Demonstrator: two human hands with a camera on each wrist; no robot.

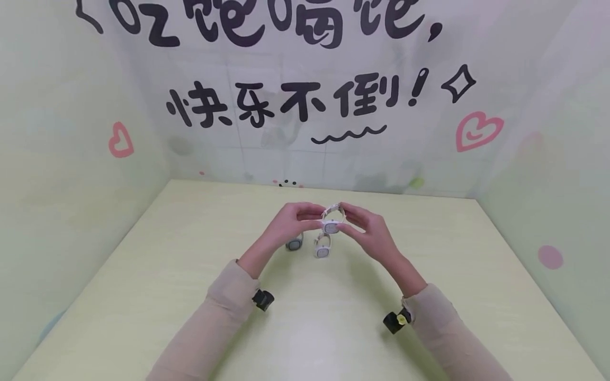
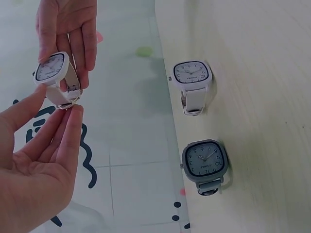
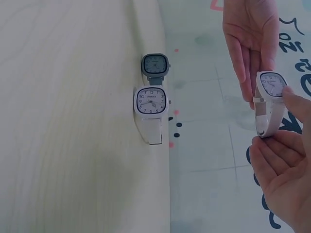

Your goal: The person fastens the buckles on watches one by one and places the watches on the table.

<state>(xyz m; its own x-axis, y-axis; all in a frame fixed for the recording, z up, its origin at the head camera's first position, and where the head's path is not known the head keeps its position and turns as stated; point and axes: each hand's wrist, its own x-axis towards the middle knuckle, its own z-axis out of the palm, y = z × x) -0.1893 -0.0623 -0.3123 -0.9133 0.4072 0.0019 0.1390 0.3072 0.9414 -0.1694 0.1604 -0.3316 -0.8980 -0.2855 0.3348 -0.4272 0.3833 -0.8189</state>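
Raised above the table, a white wristwatch [image 1: 331, 227] with a rounded square dial is held between both hands, its strap looped closed. My left hand [image 1: 292, 223] pinches it from the left, thumb at the case and fingertips at the strap by the buckle. From the other side my right hand [image 1: 373, 232] grips it, thumb on the case edge and fingers at the strap. Below them on the table stand a second white watch [image 2: 192, 73] and a grey watch [image 2: 205, 159], dials facing me. In the head view the left hand partly covers the grey watch.
The pale yellow table [image 1: 305, 317] reaches back to a wall [image 1: 286, 159] printed with black characters and pink hearts. Side walls rise at left and right. A small black device [image 1: 263, 300] is worn at the left wrist, another [image 1: 394, 321] at the right.
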